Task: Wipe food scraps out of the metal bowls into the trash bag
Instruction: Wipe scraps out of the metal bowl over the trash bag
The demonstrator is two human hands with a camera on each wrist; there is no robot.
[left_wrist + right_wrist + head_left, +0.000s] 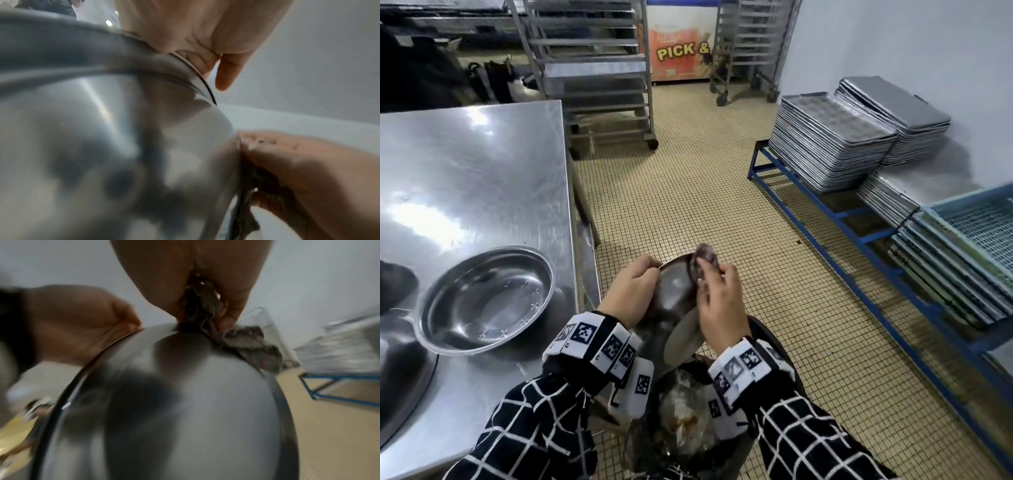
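Note:
My left hand (635,291) grips the rim of a metal bowl (674,291), holding it tilted on edge over the trash bag (685,418). My right hand (717,301) pinches a grey crumpled cloth (703,255) against the bowl's far rim. In the left wrist view my left hand (197,40) curls over the bowl's (102,146) rim, and the cloth (246,203) hangs by the bowl's side. The right wrist view shows the cloth (236,340) bunched in my right hand (195,280) at the top of the bowl (185,410). A second, empty metal bowl (482,301) sits on the steel table (465,171).
The steel table stands at my left, with part of another large bowl (400,387) at its near edge. Stacked baking trays (832,144) rest on a blue frame (859,236) at the right, beside blue mesh crates (976,233). Wheeled racks (592,68) stand behind on the tiled floor.

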